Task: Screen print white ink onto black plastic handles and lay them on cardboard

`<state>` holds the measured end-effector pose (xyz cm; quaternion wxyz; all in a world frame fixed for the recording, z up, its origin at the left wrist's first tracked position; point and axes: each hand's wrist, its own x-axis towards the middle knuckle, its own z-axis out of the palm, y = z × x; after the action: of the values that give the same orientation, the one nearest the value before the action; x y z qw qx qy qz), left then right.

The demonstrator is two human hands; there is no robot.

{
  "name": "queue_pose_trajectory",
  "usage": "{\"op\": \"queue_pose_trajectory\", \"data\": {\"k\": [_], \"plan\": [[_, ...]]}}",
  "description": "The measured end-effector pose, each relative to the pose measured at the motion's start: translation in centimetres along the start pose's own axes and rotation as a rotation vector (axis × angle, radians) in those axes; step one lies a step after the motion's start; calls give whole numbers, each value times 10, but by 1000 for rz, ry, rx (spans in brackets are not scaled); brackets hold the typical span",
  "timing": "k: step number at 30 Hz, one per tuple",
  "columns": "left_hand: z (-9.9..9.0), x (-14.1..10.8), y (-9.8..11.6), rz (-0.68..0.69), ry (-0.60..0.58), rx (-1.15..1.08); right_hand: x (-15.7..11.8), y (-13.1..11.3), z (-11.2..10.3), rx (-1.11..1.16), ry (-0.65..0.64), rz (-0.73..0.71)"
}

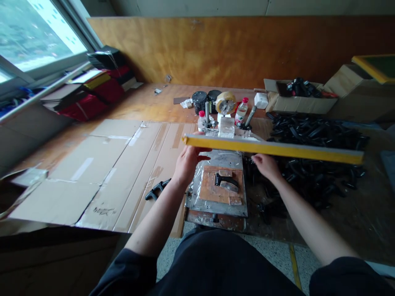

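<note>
Both my hands hold a long yellow screen frame [273, 149], seen nearly edge-on and tilted down to the right. My left hand [187, 163] grips it near its left end, and my right hand [267, 166] curls around its lower edge further along. Below the frame lies a printing jig: a metal plate [217, 207] with a wooden board [212, 187] on it. A black plastic handle [226, 181] sits on the board. The frame's far side is hidden.
Large cardboard sheets [114, 172] cover the bench to the left, with a black handle [157, 189] on them. Several black handles [314, 135] lie heaped on the right. Ink tins [199, 102], a tape roll [226, 102], a bottle [241, 111] and a cardboard box [300, 102] stand behind.
</note>
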<state>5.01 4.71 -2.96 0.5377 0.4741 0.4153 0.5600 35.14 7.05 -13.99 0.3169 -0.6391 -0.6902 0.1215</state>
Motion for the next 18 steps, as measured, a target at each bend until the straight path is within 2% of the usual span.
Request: {"op": "queue_pose_trajectory", "data": {"k": [2, 4, 5, 6, 8, 9, 11, 13, 14, 16, 18], "plan": [[7, 4, 0, -11, 10, -105, -28, -12, 37, -87, -159, -119], [12, -8, -13, -43, 110, -146, -49, -29, 68, -232, -283, -194], [14, -19, -25, -122, 132, -151, -57, -40, 78, -296, -315, -191], [16, -34, -38, -248, 124, -147, -64, -51, 85, -338, -321, -160], [19, -66, -69, -605, -9, -134, -77, -76, 89, -359, -295, -116], [20, -81, -83, -712, -42, -157, -82, -88, 88, -334, -275, -147], [16, -105, -106, -771, -15, -244, -92, -108, 84, -221, -267, -312], [-1, -119, -118, -726, 116, -277, -95, -109, 77, -77, -294, -469], [-16, -122, -121, -692, 198, -241, -94, -100, 73, -35, -291, -483], [-60, -126, -126, -622, 360, -89, -87, -64, 62, -65, -222, -359], [-115, -131, -131, -603, 531, 100, -78, -13, 54, -255, -163, -142]]}}
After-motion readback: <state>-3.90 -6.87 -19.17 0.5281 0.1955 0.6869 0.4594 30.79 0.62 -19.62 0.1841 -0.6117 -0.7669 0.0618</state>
